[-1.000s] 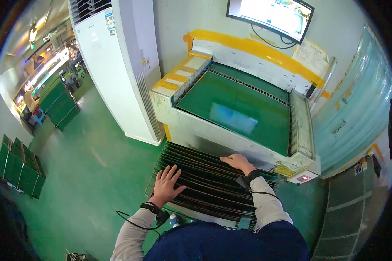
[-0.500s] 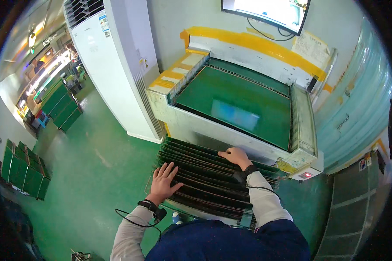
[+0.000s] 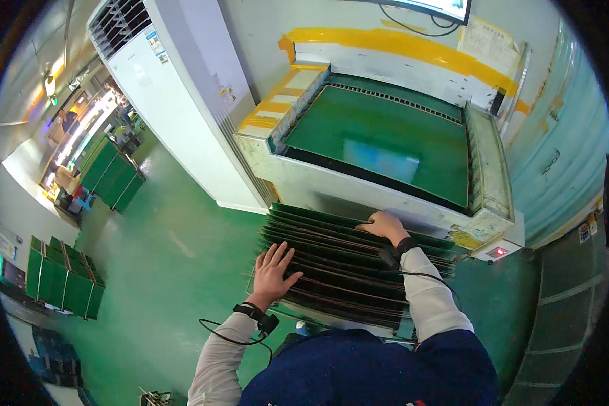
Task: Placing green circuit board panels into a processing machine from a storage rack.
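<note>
Seen in the head view, a low rack (image 3: 338,325) on the green floor is packed with thin dark panels (image 3: 338,284) standing on edge in rows. The left hand (image 3: 272,273) has its fingers spread apart over the panels by the rack's left edge. The right hand (image 3: 384,227) bends its fingers over them near the far edge, right of the middle; whether it grips one, I can't tell from here. Its forearm hides the rack's right part. Close beyond the far edge, a pale machine (image 3: 358,193) blocks the way, a green sheet (image 3: 386,139) in its recessed top. Left of it rises a white air conditioner (image 3: 203,128); more green panels (image 3: 64,281) stand farther off.
</note>
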A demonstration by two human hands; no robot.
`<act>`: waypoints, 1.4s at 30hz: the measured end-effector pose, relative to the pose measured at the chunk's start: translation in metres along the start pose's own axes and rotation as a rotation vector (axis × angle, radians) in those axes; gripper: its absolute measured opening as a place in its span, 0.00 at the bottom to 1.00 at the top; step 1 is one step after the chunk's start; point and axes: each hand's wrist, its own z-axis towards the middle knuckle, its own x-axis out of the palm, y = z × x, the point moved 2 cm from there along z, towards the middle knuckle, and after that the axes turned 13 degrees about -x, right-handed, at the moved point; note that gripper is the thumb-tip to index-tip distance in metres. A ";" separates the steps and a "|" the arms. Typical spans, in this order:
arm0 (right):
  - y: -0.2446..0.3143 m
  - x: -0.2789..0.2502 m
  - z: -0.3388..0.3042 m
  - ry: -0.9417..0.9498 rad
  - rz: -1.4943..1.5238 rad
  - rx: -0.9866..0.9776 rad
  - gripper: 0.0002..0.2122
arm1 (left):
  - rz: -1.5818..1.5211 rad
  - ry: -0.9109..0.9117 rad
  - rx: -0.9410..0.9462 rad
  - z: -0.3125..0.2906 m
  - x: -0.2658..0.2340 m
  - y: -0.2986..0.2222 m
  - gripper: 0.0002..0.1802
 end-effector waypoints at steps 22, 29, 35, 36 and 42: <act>0.012 0.011 -0.017 -0.230 -0.141 0.001 0.29 | -0.060 -0.019 -0.003 -0.009 -0.001 0.008 0.35; 0.031 0.008 -0.024 -0.198 -0.092 0.055 0.27 | -0.093 -0.037 0.002 -0.008 0.000 0.013 0.35; 0.023 0.012 -0.023 -0.233 -0.142 0.053 0.28 | -0.109 -0.037 0.005 -0.007 0.003 0.015 0.35; 0.025 0.012 -0.023 -0.226 -0.142 0.053 0.29 | -0.104 -0.025 0.001 -0.007 0.002 0.015 0.35; 0.036 0.008 -0.025 -0.258 -0.036 0.019 0.29 | -0.147 -0.043 0.008 -0.009 -0.002 0.018 0.34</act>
